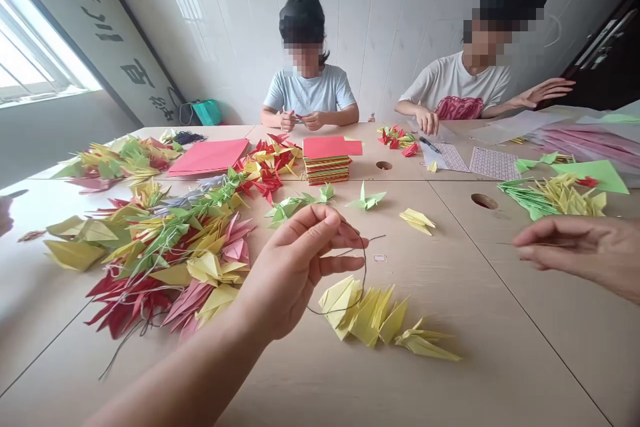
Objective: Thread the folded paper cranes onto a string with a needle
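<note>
My left hand [295, 257] is in the middle, thumb and forefinger pinched on a dark string [365, 267]. The string loops down to a row of yellow folded paper cranes [367, 317] lying on the table just below. At the right edge, my right hand [585, 247] has its fingers closed around a thin, needle-like sliver whose tip barely shows. Past my left hand lie a green paper crane [367, 199] and a single yellow folded piece [418, 221]. Left of my forearm is a heap of strung cranes [200, 260] in red, yellow, green and pink.
Across the table [480, 360] sit two people, one in light blue [310, 90], one in white [465, 87]. A stack of coloured paper squares [327, 170] and red sheets [210, 157] lie midway. Green and yellow folded pieces [560, 197] sit beyond my right hand.
</note>
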Demonstrator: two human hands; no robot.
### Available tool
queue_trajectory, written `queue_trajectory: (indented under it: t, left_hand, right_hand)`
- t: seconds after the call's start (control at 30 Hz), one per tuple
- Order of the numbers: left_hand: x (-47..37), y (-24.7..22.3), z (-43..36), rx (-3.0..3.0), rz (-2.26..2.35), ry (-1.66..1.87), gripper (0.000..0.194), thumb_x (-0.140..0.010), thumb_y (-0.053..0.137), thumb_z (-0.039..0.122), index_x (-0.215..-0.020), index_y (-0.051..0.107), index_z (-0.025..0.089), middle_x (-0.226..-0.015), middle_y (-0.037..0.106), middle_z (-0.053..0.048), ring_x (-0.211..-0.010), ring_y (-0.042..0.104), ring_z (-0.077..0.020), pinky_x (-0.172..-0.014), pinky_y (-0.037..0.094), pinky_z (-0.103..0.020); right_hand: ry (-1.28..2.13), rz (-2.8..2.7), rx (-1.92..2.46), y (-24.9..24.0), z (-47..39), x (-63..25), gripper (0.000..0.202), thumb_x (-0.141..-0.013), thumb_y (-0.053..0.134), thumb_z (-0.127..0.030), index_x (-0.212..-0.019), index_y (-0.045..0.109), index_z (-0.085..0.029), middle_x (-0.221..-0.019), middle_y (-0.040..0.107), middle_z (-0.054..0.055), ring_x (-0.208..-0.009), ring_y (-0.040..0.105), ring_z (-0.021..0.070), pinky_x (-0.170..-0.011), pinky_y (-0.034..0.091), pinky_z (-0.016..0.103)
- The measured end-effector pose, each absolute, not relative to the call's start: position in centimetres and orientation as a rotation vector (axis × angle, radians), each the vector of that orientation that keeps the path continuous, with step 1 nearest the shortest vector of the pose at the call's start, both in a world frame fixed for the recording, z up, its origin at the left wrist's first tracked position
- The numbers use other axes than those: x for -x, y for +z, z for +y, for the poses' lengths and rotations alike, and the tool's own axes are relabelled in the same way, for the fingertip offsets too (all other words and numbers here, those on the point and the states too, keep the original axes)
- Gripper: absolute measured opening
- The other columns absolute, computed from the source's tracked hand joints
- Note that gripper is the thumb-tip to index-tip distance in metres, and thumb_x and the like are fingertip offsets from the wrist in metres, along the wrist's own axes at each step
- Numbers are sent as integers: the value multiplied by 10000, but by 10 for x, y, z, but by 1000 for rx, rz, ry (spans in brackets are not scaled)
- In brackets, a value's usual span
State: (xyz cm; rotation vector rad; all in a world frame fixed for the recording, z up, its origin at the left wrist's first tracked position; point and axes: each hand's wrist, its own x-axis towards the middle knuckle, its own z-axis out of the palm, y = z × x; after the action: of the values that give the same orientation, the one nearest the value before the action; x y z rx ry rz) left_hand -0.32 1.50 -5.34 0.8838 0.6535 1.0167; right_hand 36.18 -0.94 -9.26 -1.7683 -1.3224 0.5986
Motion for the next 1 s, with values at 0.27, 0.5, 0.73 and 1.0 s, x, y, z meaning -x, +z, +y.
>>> queue_trajectory:
  t: [0.27,0.5,0.73,1.0]
  left_hand:
    - [-1,-57,16,-794,693,936,113,-946,481,212,-847,508,165,-928,650,-46,-852,701,-182,-645,604,-242]
    - [-6,-67,19,-789,752,880,116,-957,469,286,-887,442,197,-964,634,-22,-727,726,-162,-631,579,-220]
    - [-12,-76,17,-968,800,806,178,-956,459,387,-913,435,216,-1069,613,-11,-598,680,-85,-568,551,-202]
    - [-10,-78,16,-1080,823,669,258,-933,451,464,-945,490,210,-772,634,-2,-491,589,-91,-469,469,-197]
  right_hand:
    - [1079,-1615,1082,-52,3,-192,63,-792,727,-338,-809,727,-278,-689,651,-31,-632,572,91,-589,488,178]
    - [1371,-1269,978,-91,11,-195,105,-877,638,-370,-836,690,-288,-775,624,-46,-693,531,71,-651,465,158]
    - [1911,-1111,957,-80,5,-196,151,-860,661,-355,-803,663,-215,-923,678,18,-698,594,76,-557,465,154]
    - [1708,-985,887,-76,13,-199,106,-802,721,-299,-770,695,-201,-771,642,-2,-710,611,87,-680,549,176]
